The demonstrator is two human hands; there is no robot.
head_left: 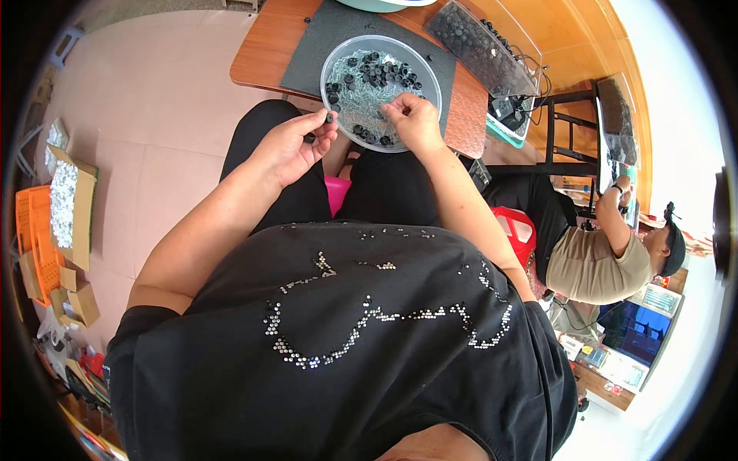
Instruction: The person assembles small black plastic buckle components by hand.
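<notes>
A clear round basin (327,65) holds a heap of thin silvery screw-like pieces (357,104) and many small black knobs (380,74). At the basin's near left rim, my left hand (298,146) pinches a black knob (329,117) between thumb and forefinger. A second black knob (309,138) rests against its curled fingers. My right hand (417,125) reaches over the basin's right side, thumb and fingertips pressed together above the silvery pieces. Whatever lies between those fingertips is too small to make out.
Under the basin lies a dark mat (307,65) on a brown wooden table (265,46). A clear bin of black parts (480,46) stands to the right, beside a teal-edged tray (503,131). Another person (596,261) works at the far right. Open cartons (73,207) stand left.
</notes>
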